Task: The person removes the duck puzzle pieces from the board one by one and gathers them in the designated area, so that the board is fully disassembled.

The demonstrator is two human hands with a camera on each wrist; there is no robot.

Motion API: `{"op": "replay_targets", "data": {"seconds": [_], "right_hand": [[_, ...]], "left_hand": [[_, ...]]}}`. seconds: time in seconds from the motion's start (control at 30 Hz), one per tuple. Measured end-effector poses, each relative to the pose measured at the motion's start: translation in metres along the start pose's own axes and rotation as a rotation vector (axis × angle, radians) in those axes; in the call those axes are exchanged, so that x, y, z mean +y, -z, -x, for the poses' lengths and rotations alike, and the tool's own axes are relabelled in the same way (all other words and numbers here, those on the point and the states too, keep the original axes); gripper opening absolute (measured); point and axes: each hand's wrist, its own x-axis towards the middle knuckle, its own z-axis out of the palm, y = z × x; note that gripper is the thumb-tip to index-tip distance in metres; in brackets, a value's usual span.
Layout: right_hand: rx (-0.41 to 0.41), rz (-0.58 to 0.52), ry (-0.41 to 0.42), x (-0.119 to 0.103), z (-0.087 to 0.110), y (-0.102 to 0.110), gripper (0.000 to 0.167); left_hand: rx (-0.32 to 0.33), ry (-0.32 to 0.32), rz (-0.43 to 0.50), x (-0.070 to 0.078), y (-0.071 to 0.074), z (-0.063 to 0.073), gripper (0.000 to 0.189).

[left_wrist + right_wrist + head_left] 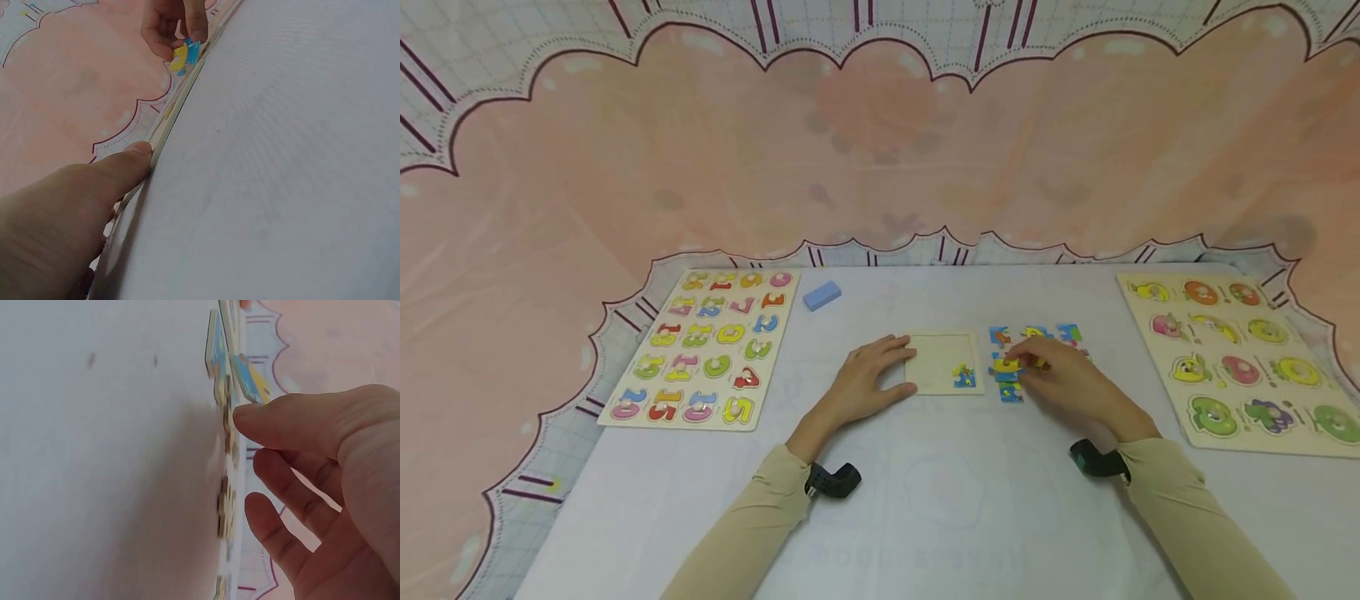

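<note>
A square wooden puzzle tray (pixel 936 358) lies on the table, with one blue and yellow piece (pixel 964 377) in its lower right corner. My left hand (pixel 871 379) rests at the tray's left side, fingers and thumb spread and touching the rim. In the left wrist view the left thumb (pixel 128 165) presses on the tray's edge. Just right of the tray, my right hand (pixel 1063 379) pinches a blue and yellow puzzle piece (pixel 1006 367) between thumb and fingers; the right wrist view shows this puzzle piece (pixel 250 380) tilted above the table. Several loose pieces (pixel 1011 392) lie around and partly under that hand.
A number puzzle board (pixel 718 321) lies on the left, and a fruit puzzle board (pixel 1240 408) on the right. Behind the tray, toward the left, is a blue block (pixel 822 296). A patterned cloth (pixel 880 167) hangs behind the white table (pixel 925 500).
</note>
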Motion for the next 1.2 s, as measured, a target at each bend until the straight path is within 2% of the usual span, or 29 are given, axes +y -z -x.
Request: {"op": "replay_targets", "data": {"seconds": [0.27, 0.47, 0.67, 0.9, 1.2], "right_hand": [[-0.009, 0.024, -0.028, 0.009, 0.01, 0.007, 0.03], [0.006, 0.036, 0.038, 0.016, 0.016, 0.01, 0.029], [0.02, 0.057, 0.065, 0.022, 0.022, 0.014, 0.031], [-0.006, 0.028, 0.036, 0.027, 0.028, 0.017, 0.032], [-0.035, -0.008, 0.053, 0.034, 0.033, 0.02, 0.031]], "left_hand": [[0.01, -0.011, -0.008, 0.0, -0.001, 0.0, 0.055], [0.006, -0.005, 0.0, 0.001, 0.0, -0.001, 0.055], [-0.004, 0.003, -0.004, 0.001, 0.001, -0.001, 0.055], [0.001, 0.0, -0.001, 0.001, 0.0, -0.001, 0.055], [0.002, -0.002, 0.008, 0.001, 0.0, 0.0, 0.054]]}}
